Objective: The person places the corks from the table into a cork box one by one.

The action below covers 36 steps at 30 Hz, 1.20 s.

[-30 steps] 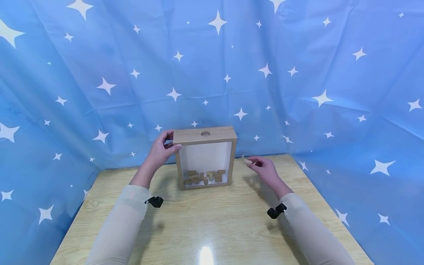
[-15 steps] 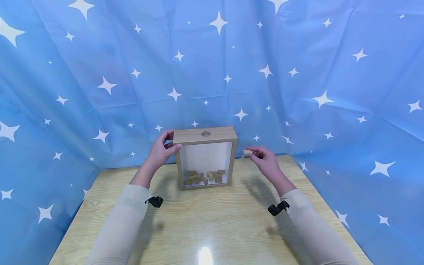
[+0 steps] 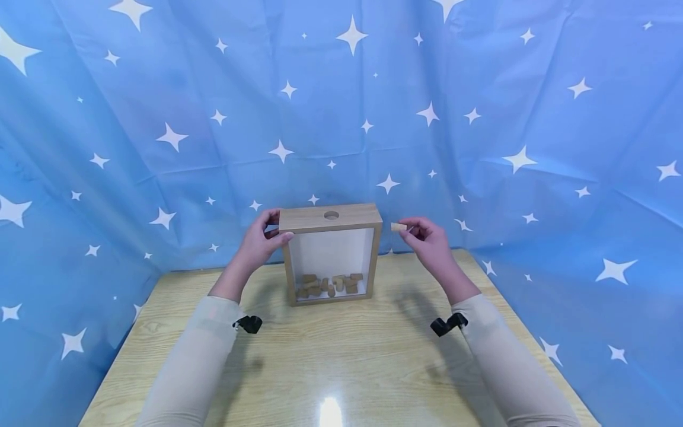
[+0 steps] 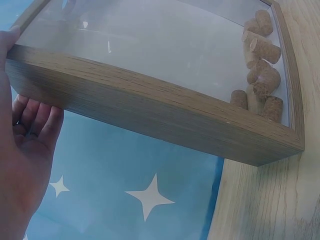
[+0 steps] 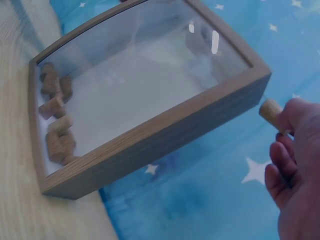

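A wooden shadow box point(image 3: 376, 261) with a clear front stands upright at the back of the table. Its top has a round hole point(image 3: 331, 216). Several corks point(image 4: 266, 50) lie in a heap along the bottom inside. My left hand point(image 3: 256, 244) grips the box's upper left corner, thumb on the front and fingers behind. To the right of the box, my right hand point(image 3: 429, 244) pinches a cork point(image 5: 270, 111) between thumb and fingers. That cork point(image 3: 398, 227) is in the air, level with the upper part of the box and apart from it.
The light wooden table point(image 3: 320, 350) reaches back to a blue curtain point(image 3: 341, 118) with white stars, which hangs close behind the box. Each sleeve carries a small black wrist camera point(image 3: 449, 324).
My right hand has risen with the cork from near table height to almost the height of the box's top. The left hand and the box have stayed put.
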Tool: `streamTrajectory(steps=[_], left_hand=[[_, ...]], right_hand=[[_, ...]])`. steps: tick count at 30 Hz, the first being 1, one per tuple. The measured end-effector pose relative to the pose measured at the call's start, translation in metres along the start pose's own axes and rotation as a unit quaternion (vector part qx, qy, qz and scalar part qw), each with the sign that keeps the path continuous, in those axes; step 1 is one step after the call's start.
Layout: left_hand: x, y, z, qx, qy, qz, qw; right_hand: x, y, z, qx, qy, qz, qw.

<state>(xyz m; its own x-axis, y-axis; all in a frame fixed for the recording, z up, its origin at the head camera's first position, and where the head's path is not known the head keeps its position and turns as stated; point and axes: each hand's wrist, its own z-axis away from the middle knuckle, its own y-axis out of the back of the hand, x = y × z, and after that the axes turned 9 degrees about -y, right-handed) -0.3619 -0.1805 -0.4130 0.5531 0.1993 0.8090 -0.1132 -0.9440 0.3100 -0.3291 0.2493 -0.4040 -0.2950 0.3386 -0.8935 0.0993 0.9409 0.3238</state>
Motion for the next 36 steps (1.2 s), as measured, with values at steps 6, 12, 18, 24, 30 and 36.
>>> streamTrajectory(steps=[6, 12, 18, 24, 30, 36], left_hand=[[0.001, 0.0, 0.001, 0.0, 0.003, 0.006, 1.0], [0.001, 0.0, 0.0, -0.002, 0.006, 0.011, 0.9999], [0.001, -0.001, 0.0, 0.0, -0.002, 0.008, 1.0], [-0.001, 0.0, 0.001, 0.0, 0.002, 0.007, 1.0], [0.001, 0.0, 0.001, -0.003, 0.003, 0.012, 0.9999], [0.001, 0.001, 0.001, -0.003, 0.005, 0.011, 0.9999]], right_hand=[[-0.005, 0.002, -0.009, 0.013, 0.019, -0.007, 0.9997], [-0.012, 0.003, -0.014, 0.016, 0.04, -0.019, 0.9989], [-0.027, -0.006, -0.016, 0.012, 0.06, -0.032, 0.9976], [-0.043, -0.018, -0.02, -0.004, 0.065, -0.047, 0.9968], [-0.058, -0.029, -0.024, -0.024, 0.07, -0.02, 0.9971], [-0.071, -0.039, -0.029, -0.053, 0.077, 0.019, 0.9954]])
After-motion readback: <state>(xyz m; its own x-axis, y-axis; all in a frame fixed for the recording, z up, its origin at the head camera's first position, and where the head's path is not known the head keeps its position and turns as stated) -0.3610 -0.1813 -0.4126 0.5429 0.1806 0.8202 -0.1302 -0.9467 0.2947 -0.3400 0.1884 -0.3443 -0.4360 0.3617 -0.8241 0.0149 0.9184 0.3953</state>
